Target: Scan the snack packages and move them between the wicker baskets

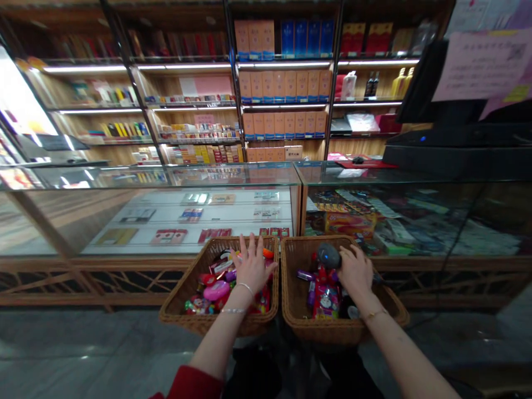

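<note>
Two brown wicker baskets stand side by side in front of me. Over the left basket [178,302] my left hand [252,267] is open, its fingers spread above colourful small packages and toys. Among them lies a pink oval case [216,290]. At the right basket [305,328], my right hand [356,272] has its fingers curled around the side of a dark grey rounded object [328,255] with a small blue light. Below that object are a red-and-pink candy packet [326,299] and a purple tube [306,275]. My right fingertips are partly hidden.
Behind the baskets runs a glass display counter [187,177] with small boxes inside. A dark monitor [428,83] with pink paper on it stands at the right, and a black cable [461,233] hangs down there. Wall shelves [282,102] hold boxes and bottles.
</note>
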